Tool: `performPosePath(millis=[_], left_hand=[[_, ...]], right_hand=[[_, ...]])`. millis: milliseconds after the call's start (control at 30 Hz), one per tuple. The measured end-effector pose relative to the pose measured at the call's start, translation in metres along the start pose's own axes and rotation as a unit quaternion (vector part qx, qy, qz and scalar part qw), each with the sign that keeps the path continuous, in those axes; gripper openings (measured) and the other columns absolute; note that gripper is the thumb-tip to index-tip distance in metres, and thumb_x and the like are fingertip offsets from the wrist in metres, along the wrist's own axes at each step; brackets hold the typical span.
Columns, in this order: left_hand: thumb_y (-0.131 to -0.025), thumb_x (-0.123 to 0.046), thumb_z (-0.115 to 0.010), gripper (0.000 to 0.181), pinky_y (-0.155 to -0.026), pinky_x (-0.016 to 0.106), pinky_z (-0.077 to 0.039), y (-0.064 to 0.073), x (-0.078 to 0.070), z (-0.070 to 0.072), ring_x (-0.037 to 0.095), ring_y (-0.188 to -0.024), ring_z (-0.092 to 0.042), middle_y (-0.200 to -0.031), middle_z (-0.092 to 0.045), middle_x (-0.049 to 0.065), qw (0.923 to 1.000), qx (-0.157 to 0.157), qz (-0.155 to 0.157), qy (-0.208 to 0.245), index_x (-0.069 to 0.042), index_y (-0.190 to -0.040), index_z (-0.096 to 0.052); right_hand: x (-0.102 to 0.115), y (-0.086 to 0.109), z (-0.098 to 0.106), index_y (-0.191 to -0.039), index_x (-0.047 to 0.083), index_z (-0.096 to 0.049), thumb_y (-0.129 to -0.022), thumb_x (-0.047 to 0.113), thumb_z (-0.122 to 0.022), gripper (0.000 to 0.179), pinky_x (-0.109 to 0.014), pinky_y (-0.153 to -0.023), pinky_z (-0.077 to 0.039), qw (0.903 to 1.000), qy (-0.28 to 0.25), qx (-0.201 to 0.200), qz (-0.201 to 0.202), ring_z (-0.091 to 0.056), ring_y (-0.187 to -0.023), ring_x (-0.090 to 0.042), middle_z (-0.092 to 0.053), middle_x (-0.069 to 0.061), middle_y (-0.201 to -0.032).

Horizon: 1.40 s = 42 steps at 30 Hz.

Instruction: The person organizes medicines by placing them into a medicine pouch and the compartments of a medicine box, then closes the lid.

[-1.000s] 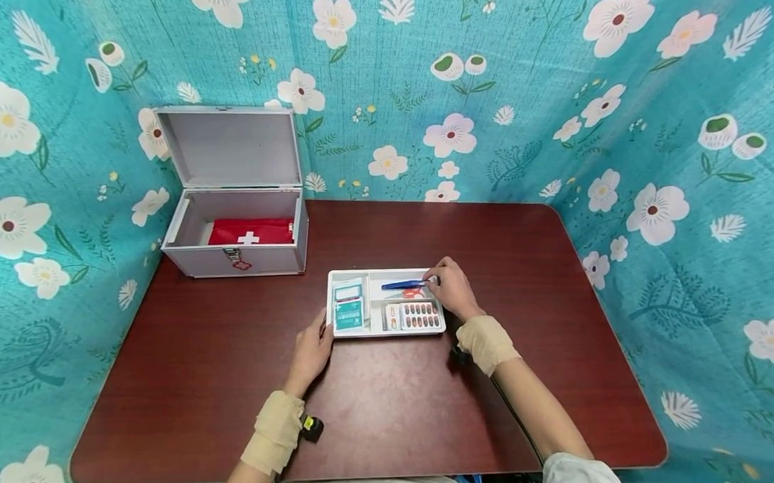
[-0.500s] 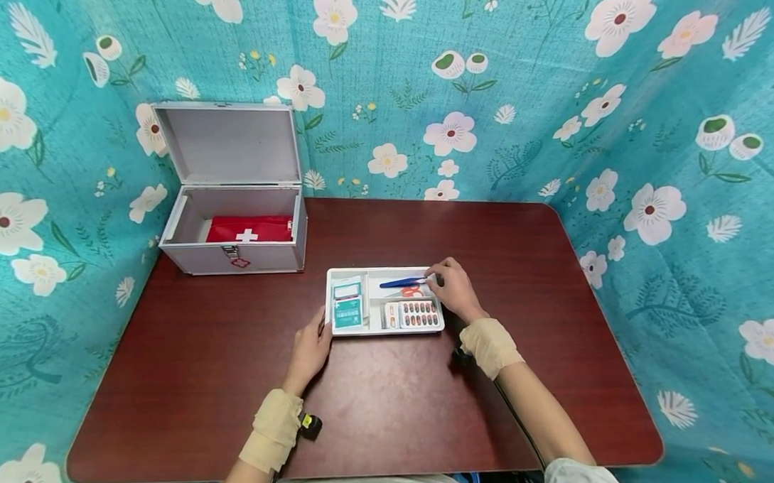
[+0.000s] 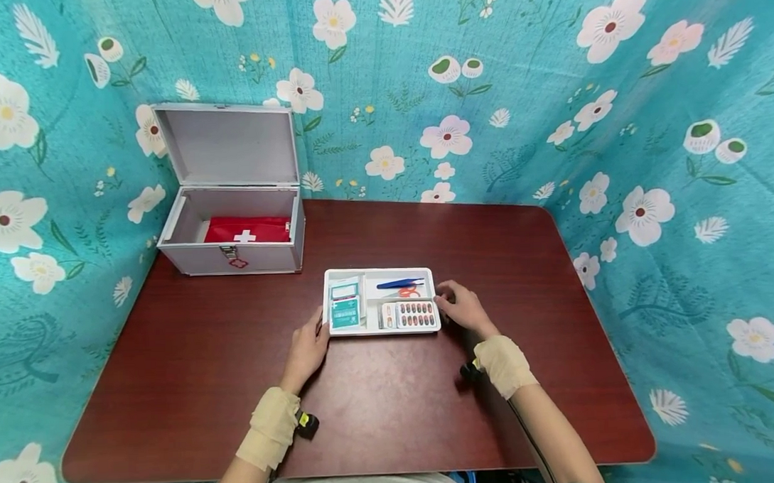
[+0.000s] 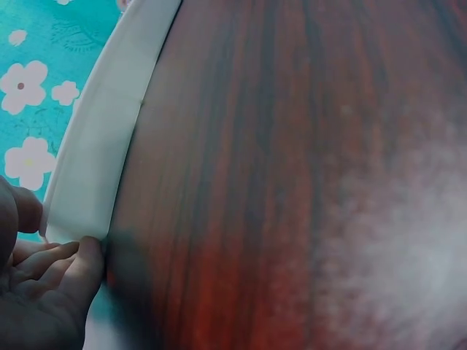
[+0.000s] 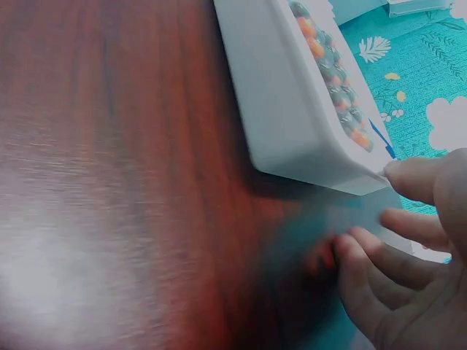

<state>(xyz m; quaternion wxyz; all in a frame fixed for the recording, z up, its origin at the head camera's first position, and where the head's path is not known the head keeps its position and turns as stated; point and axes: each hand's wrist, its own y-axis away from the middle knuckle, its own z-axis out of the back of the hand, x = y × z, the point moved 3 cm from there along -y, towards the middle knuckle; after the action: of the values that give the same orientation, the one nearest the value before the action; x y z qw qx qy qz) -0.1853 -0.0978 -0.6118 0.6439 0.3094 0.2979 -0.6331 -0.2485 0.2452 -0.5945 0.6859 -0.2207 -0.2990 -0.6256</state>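
On the far left corner of the dark wooden table (image 3: 193, 362) stands a grey metal case (image 3: 234, 257) with its lid raised, and a red pouch (image 3: 248, 230) with a white cross lies inside it. Nearer the person, about the middle of the table, sits a white tray (image 3: 382, 331) divided into compartments. At its left end the left hand (image 3: 307, 347) rests on the table, its fingers (image 4: 69, 273) loosely together and touching the tray's near left corner, with the thumb up at the rim; the grip is light contact rather than a clear clasp. Within the tray, the left compartment holds teal and white packets (image 3: 346, 307). To their right, the far compartment holds blue tweezers (image 3: 400, 284) and small red-handled scissors (image 3: 411, 292), and the near compartment holds a blister pack of capsules (image 3: 416, 315). At the tray's right end the right hand (image 3: 465, 308) lies just beside the wall, its fingers (image 5: 408, 179) slightly spread and gently curled, one fingertip touching the tray's corner rim while the others hang below it near the table. Both wrists wear tan wraps (image 3: 268, 427). Behind everything hangs a teal cloth (image 3: 548, 86) printed with flowers.
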Motion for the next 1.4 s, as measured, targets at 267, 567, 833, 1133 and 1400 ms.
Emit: performPosePath(millis=[267, 567, 833, 1133, 1400], left_hand=[[-0.098, -0.014, -0.056, 0.046, -0.101, 0.053, -0.049, -0.004, -0.001, 0.010, 0.037, -0.122, -0.061, -0.135, -0.062, 0.020, 0.9999, -0.002, 0.014, 0.008, -0.006, -0.143, -0.053], [-0.096, -0.008, -0.056, 0.044, -0.098, 0.043, -0.054, -0.017, -0.015, 0.032, 0.029, -0.118, -0.066, -0.132, -0.064, 0.020, 0.9993, -0.010, 0.009, 0.035, 0.001, -0.140, -0.055], [-0.097, -0.012, -0.057, 0.046, -0.098, 0.042, -0.054, -0.031, -0.029, 0.050, 0.028, -0.113, -0.069, -0.129, -0.066, 0.020, 0.9990, 0.031, -0.025, 0.023, 0.003, -0.141, -0.053], [-0.099, -0.012, -0.055, 0.039, -0.090, 0.051, -0.053, -0.067, -0.035, 0.146, 0.038, -0.101, -0.069, -0.124, -0.069, 0.021, 0.9925, 0.000, -0.109, -0.054, 0.003, -0.135, -0.058], [-0.097, -0.008, -0.048, 0.047, -0.100, 0.063, -0.043, -0.105, -0.003, 0.254, 0.054, -0.116, -0.055, -0.135, -0.051, 0.038, 0.9836, -0.104, -0.045, -0.140, 0.012, -0.139, -0.046]], right_hand=[[0.015, 0.000, -0.011, -0.099, 0.001, -0.066, -0.092, 0.015, -0.066, 0.015, -0.025, -0.068, -0.054, 0.9989, -0.034, 0.021, -0.026, -0.064, -0.080, -0.015, -0.068, -0.010, -0.090], [0.039, -0.008, 0.002, -0.093, 0.000, -0.066, -0.089, 0.012, -0.068, 0.013, -0.023, -0.064, -0.050, 0.9986, -0.046, -0.024, -0.013, -0.065, -0.082, -0.021, -0.069, -0.013, -0.089], [0.047, -0.009, 0.015, -0.092, 0.003, -0.065, -0.086, 0.017, -0.067, 0.015, -0.023, -0.066, -0.043, 0.9983, -0.015, -0.031, -0.048, -0.058, -0.075, -0.015, -0.071, -0.008, -0.085], [0.040, 0.009, 0.033, -0.094, 0.001, -0.064, -0.084, 0.017, -0.069, 0.019, -0.023, -0.055, -0.038, 0.9959, -0.014, -0.051, -0.074, -0.050, -0.064, -0.013, -0.064, -0.002, -0.073], [0.021, 0.022, 0.052, -0.094, 0.000, -0.065, -0.085, 0.014, -0.067, 0.017, -0.022, -0.054, -0.039, 0.9941, -0.003, -0.064, -0.088, -0.052, -0.065, -0.011, -0.067, -0.003, -0.074]])
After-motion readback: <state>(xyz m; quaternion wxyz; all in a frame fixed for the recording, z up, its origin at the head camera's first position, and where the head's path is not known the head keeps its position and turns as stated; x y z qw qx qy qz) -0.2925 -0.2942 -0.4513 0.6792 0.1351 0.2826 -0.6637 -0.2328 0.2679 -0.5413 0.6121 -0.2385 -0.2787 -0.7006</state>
